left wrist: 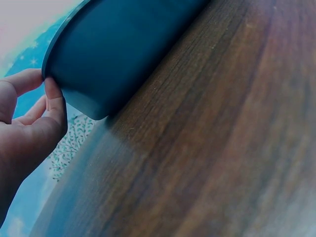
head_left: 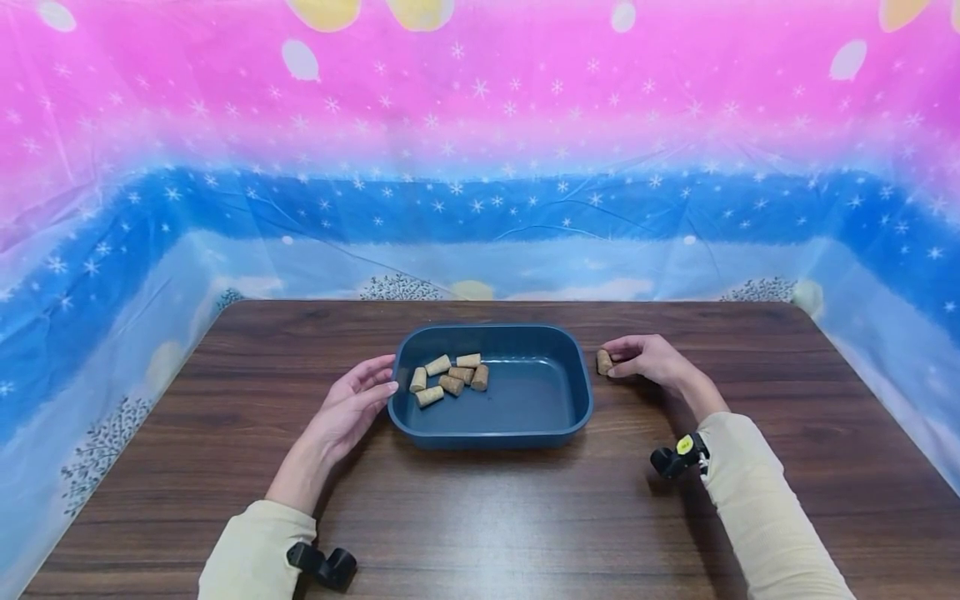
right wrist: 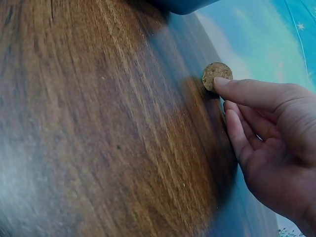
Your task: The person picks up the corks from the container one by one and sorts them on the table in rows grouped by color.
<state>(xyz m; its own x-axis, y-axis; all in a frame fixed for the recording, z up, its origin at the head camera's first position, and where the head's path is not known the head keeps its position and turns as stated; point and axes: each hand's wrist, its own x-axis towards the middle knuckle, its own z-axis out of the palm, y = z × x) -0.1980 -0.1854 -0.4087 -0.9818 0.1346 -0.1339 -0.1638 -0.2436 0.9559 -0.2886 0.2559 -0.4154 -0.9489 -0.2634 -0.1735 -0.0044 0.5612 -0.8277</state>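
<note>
A dark blue-grey rectangular basin (head_left: 491, 440) stands mid-table, with several cork stoppers (head_left: 451, 384) lying loose in its left half. At the basin's left end my left hand (head_left: 354, 406) holds the rim; in the left wrist view, the thumb and fingertips of that hand (left wrist: 32, 123) meet at the rim's edge. To the right of the basin, my right hand (head_left: 651, 361) pinches a single cork stopper (head_left: 603, 362) between thumb and fingers. The right wrist view shows the cork's round end (right wrist: 216, 74) beside the thumb tip, close to the tabletop.
The dark wood table (head_left: 480, 517) reaches back to a pink and blue snowflake-patterned cloth (head_left: 480, 200) that hangs on the far side and both flanks. Small black cameras sit on the left cuff (head_left: 322, 567) and right cuff (head_left: 678, 457).
</note>
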